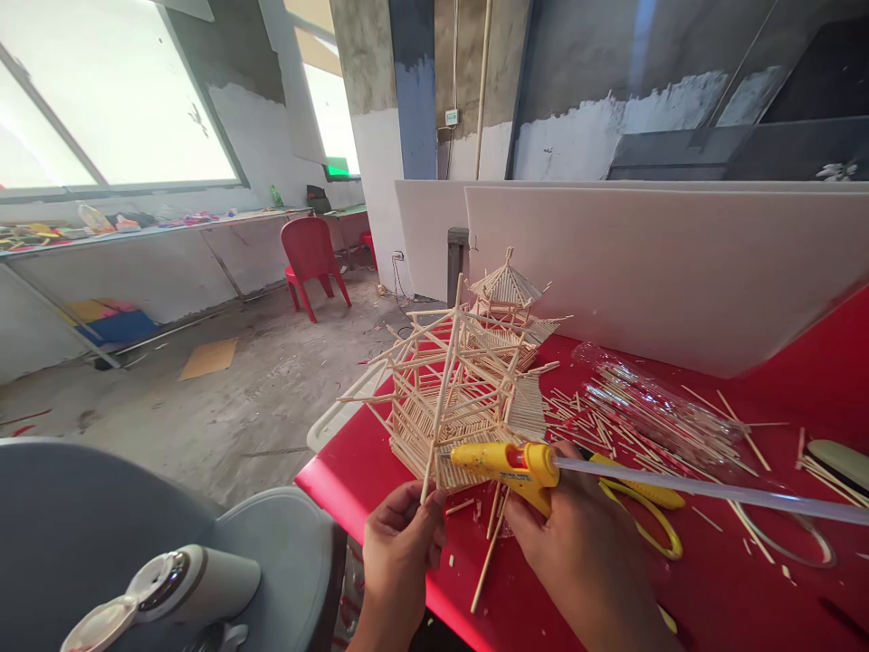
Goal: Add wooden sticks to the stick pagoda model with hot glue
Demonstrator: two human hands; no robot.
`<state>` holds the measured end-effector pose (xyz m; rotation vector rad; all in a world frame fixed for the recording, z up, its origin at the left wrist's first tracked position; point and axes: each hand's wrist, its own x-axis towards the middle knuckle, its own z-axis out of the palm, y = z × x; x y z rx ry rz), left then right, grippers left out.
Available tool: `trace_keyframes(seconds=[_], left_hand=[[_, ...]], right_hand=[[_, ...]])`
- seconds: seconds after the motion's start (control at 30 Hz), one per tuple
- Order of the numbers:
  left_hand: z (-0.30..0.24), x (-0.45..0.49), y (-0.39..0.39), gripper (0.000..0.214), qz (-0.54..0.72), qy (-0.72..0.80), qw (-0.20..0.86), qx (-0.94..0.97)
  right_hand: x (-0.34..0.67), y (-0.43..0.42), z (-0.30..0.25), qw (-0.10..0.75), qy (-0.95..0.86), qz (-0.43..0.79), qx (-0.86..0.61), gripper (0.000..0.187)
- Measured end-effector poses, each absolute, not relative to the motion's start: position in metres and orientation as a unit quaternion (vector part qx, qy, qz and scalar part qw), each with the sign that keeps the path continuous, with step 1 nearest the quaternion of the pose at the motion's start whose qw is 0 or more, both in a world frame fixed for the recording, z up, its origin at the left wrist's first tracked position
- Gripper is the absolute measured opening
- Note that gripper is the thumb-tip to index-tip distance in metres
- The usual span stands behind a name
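My right hand [580, 534] is wrapped round the grip of a yellow hot glue gun [499, 464], with a long clear glue stick [685, 487] running out of its back. The gun's nozzle points left at the near corner of a model pavilion [468, 362] built from thin wooden sticks. Between the fingertips of my left hand [400, 543] is the low end of a slanting wooden stick [434, 444], which leans against the frame's front. Behind the open frame rises a finished-looking pointed roof [508, 285] of sticks.
Loose sticks and a clear plastic bag of sticks [665, 412] cover the red table's [529, 589] right side, beside yellow-handled scissors [652, 525]. At lower left, a white bottle [196, 584] lies on a grey stool [285, 543]. White boards [644, 272] stand behind the table.
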<state>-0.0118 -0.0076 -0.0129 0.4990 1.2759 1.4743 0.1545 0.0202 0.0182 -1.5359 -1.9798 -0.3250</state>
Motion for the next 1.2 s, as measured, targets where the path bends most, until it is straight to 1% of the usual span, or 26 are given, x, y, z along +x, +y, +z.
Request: trace_keyframes(seconds=[0.33, 0.57, 0.77, 0.97, 1.2], left_hand=[[-0.0115, -0.0097, -0.0059, 0.037, 0.622, 0.542, 0.522, 0.216], [-0.0103, -0.0094, -0.0059, 0.038, 0.621, 0.539, 0.527, 0.214], [-0.0119, -0.0110, -0.0082, 0.038, 0.619, 0.531, 0.540, 0.209], [-0.0106, -0.0102, -0.0063, 0.040, 0.619, 0.527, 0.542, 0.211], [-0.0090, -0.0109, -0.0067, 0.040, 0.619, 0.527, 0.541, 0.216]], right_hand=[[0.1502, 0.0224, 0.0178, 0.301, -0.749, -0.110, -0.580, 0.030], [0.1475, 0.0209, 0.0220, 0.303, -0.746, -0.088, -0.586, 0.030], [0.1551, 0.0242, 0.0142, 0.299, -0.763, -0.118, -0.561, 0.031], [0.1490, 0.0195, 0.0186, 0.294, -0.744, -0.106, -0.590, 0.029], [0.1533, 0.0233, 0.0150, 0.296, -0.757, -0.125, -0.569, 0.031]])
